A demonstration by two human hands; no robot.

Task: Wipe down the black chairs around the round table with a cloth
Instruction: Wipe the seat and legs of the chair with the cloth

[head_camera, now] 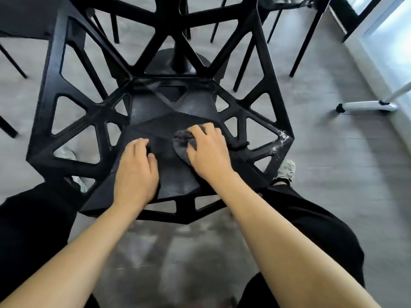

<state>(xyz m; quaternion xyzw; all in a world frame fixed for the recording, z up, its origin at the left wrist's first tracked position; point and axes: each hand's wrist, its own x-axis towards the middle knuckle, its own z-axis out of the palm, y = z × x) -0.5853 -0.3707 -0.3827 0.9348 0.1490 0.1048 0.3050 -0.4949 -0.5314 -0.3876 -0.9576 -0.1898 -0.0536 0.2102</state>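
Your right hand grips the bunched grey cloth and presses it onto the seat of the black chair, a little right of the seat's middle. Your left hand lies on the near left part of the seat with its fingers loosely bent, grasping nothing; it looks to be steadying the chair.

The main risk is missed dirt. A pale dusty film shows along the back edge of the seat, and a heavier white patch sits on the right edge of the frame, well outside where the cloth is working. If you keep rubbing only the middle, those spots will probably stay.

The frame is full of triangular openings. A loose tail of cloth hangs toward one at the right edge of the seat, and it could snag on a strut if you sweep fast, tugging the cloth out of your grasp.

The cloth is wadded small, so only a little of it touches the seat; it may smear dust rather than lift it.

If your left hand lets up while you push hard, the chair could slide toward the table base just beyond its back.
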